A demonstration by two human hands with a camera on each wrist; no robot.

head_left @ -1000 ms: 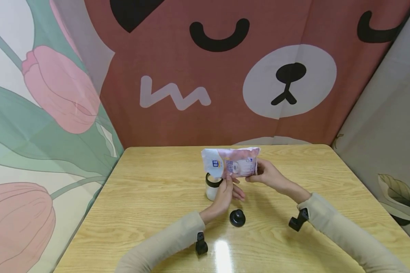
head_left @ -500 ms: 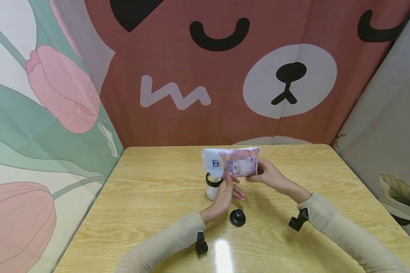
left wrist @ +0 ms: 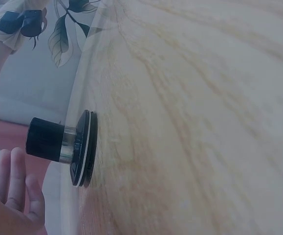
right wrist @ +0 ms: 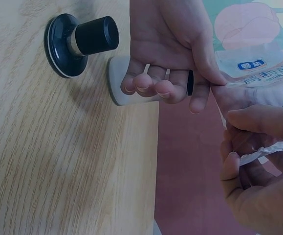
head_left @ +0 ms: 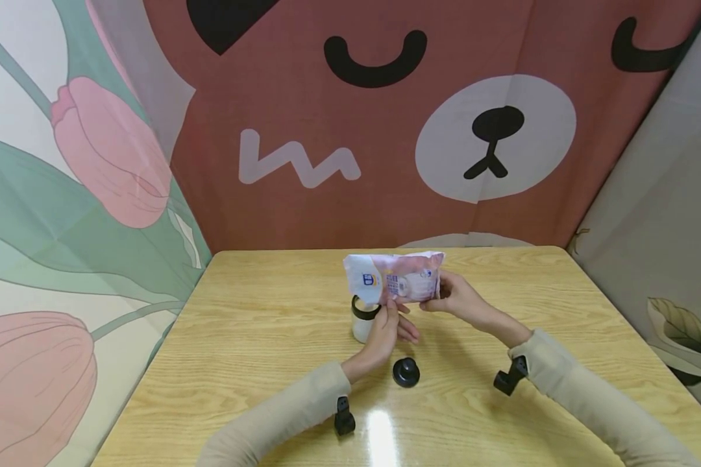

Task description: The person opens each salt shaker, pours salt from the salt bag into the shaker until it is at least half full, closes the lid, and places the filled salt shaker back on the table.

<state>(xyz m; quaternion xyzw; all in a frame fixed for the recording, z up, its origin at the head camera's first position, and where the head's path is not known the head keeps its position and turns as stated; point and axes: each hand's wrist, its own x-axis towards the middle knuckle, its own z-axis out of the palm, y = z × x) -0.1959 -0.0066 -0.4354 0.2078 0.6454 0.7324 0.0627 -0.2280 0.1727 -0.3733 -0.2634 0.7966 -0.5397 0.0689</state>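
Observation:
In the head view my right hand grips the right end of a pink-and-white printed plastic packet, held sideways above the table. Its left end overlaps the mouth of a white jar with a black rim. Below the packet is my left hand, its thumb touching the lower edge and its other fingers extended loosely. In the right wrist view, the right hand's fingers curl round the packet's crumpled end, while the left hand has its thumb against the clear film. The packet hides part of the jar's opening.
A black lid with a raised knob lies on the wooden table, just in front of the left hand. The left wrist view shows a metal band on the lid's knob. Printed cloths hang behind and beside the table.

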